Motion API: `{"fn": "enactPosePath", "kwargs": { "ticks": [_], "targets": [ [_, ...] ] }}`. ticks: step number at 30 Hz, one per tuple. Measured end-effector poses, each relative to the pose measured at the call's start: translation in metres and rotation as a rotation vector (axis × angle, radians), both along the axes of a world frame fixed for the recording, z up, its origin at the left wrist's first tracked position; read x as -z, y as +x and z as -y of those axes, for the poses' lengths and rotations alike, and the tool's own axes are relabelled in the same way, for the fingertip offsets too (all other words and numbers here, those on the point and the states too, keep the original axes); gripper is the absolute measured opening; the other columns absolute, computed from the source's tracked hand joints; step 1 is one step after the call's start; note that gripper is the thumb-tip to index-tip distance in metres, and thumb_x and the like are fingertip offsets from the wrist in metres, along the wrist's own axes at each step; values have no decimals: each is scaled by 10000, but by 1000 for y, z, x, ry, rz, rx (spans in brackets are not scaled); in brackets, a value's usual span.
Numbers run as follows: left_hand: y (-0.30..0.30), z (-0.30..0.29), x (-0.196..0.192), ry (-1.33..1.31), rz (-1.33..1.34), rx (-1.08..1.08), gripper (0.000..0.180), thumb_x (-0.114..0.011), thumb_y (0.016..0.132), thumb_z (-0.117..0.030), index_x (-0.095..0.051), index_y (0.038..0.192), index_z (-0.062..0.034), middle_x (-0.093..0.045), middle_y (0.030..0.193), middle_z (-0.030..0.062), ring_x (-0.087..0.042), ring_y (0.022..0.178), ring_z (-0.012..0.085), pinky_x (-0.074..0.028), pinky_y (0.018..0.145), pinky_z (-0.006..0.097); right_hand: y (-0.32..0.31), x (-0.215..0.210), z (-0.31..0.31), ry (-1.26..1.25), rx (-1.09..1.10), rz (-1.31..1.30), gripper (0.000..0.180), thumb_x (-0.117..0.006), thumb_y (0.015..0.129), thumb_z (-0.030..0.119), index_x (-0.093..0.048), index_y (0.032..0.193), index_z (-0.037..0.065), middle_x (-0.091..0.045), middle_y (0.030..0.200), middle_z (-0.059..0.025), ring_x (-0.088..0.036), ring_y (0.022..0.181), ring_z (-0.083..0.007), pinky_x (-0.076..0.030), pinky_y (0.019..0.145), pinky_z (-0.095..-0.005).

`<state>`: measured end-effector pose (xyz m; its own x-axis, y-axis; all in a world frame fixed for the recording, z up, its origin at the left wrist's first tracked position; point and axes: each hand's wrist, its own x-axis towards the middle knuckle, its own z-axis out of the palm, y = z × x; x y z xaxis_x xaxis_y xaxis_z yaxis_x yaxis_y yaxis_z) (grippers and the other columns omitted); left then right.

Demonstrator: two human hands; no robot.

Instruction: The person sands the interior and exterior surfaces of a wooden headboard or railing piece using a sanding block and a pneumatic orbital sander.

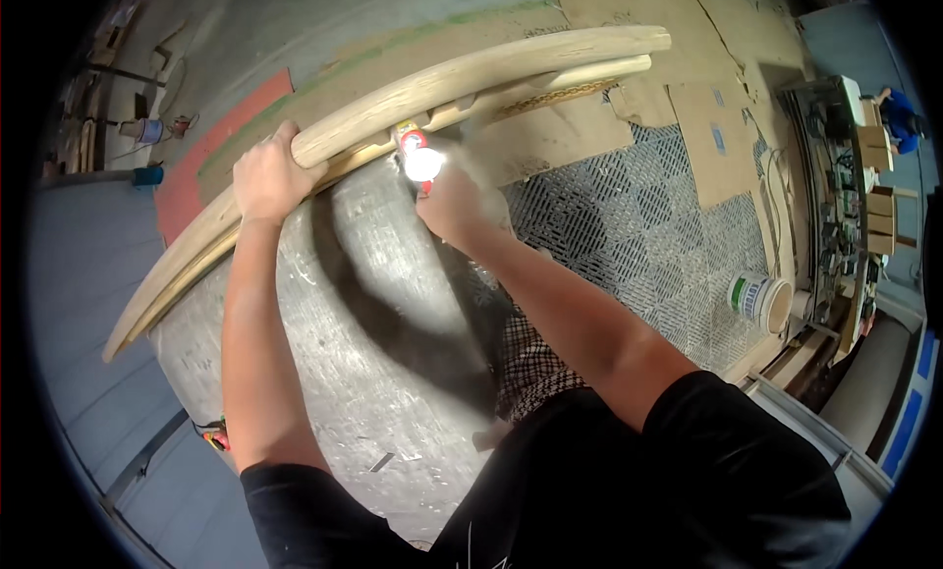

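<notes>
A long, curved, pale wooden rail (481,73) lies across the far edge of a scuffed grey metal-topped table (344,304), and its right end juts out past the table. A second curved wooden strip (580,76) runs along its near side, with notches in its edge. My left hand (270,174) is closed over the rail, left of its middle. My right hand (462,208), slightly blurred, is closed round a small red, white and yellow object (414,143) held against the notched strip. Bright glare on this object hides its exact kind.
A patterned dark mat (609,206) and cardboard sheets (712,142) cover the floor to the right, where a white bucket (761,302) stands. Farther right, a person in blue (899,117) is beside loaded shelves (850,191). Something red (216,437) sits at the table's left edge.
</notes>
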<state>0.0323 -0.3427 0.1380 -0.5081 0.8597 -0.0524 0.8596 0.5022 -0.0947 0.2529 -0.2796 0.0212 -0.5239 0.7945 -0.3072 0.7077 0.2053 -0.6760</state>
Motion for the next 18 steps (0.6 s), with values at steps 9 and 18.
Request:
{"fn": "enactPosePath", "kwargs": {
  "ticks": [9, 18],
  "targets": [
    [-45, -33, -7, 25, 58, 1, 488, -749, 706, -391, -663, 1102, -118, -732, 957, 173, -696, 935, 364, -549, 835, 470, -46, 1, -15, -11, -6, 35, 279, -652, 839, 195, -655, 988, -42, -695, 898, -260, -686, 865, -425, -545, 767, -489],
    [-105, -85, -7, 34, 84, -12, 537, -754, 690, -482, -717, 1098, -134, -736, 983, 153, -696, 967, 336, -551, 871, 446, -90, 34, -53, 92, 112, -62, 208, -593, 901, 179, -654, 963, -10, -689, 898, -264, -664, 886, -464, -543, 743, -520]
  ]
}}
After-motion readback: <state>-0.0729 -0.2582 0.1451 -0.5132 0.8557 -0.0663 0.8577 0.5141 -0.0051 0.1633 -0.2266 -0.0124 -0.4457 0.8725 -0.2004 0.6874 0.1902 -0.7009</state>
